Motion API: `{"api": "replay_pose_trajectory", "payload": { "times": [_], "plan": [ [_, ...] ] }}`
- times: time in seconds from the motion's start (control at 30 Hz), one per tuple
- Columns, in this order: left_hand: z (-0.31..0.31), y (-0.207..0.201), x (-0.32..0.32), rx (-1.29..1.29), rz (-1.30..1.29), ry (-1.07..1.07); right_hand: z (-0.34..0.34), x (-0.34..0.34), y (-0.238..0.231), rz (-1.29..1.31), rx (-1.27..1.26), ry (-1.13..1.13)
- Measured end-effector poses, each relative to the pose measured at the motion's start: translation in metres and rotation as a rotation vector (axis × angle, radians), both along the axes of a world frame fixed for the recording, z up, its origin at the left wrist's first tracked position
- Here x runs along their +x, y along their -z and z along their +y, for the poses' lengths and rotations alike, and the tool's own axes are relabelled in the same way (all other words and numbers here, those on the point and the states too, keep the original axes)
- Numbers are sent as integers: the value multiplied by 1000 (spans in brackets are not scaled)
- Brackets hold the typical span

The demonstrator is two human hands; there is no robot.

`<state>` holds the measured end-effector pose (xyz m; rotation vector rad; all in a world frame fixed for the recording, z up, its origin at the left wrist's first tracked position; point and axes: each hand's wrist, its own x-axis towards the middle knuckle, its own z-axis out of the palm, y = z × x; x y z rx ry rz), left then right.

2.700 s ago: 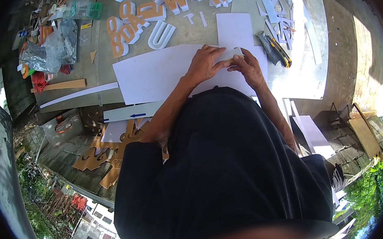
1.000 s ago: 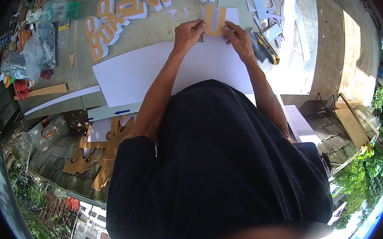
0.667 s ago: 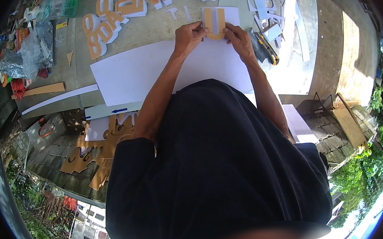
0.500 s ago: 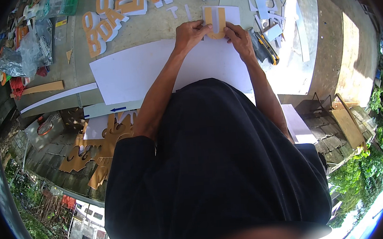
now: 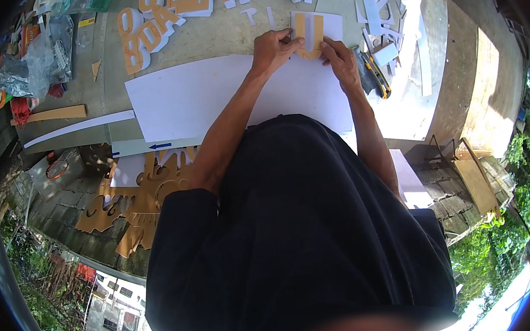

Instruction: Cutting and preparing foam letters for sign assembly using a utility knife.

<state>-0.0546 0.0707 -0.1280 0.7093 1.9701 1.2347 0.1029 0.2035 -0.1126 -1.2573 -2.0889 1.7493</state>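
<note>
A tan U-shaped cutout (image 5: 300, 31) lies on a small white board (image 5: 334, 24) at the far edge of a large white sheet (image 5: 191, 100). My left hand (image 5: 272, 50) is closed at the cutout's left side, its thumb pressing on the tan face. On the opposite side, the thumb and fingers of my right hand (image 5: 342, 61) are closed on its lower right edge. Their undersides are hidden, so how far the fingers reach beneath the board cannot be made out. A yellow-and-black utility knife (image 5: 381, 80) rests just right of my right hand.
Several thick letter-shaped pieces (image 5: 158, 29) with tan faces and white sides stand at the far left and back. White offcuts (image 5: 377, 10) are heaped at the far right. Plastic bags (image 5: 33, 71) and a tan strip (image 5: 65, 113) lie left. Cut brown sheets (image 5: 140, 200) sit below the table edge.
The whole view has shifted slightly, with the table's middle a little further right. Both hands stay at the U-shaped cutout, with only small finger movement.
</note>
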Motion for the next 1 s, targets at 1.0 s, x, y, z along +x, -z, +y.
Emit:
{"api": "replay_pose_trajectory", "payload": {
  "times": [1.0],
  "plan": [
    [3,4,5,44,-91,-136,4,-10,-14,-94,-74,38]
  ]
}}
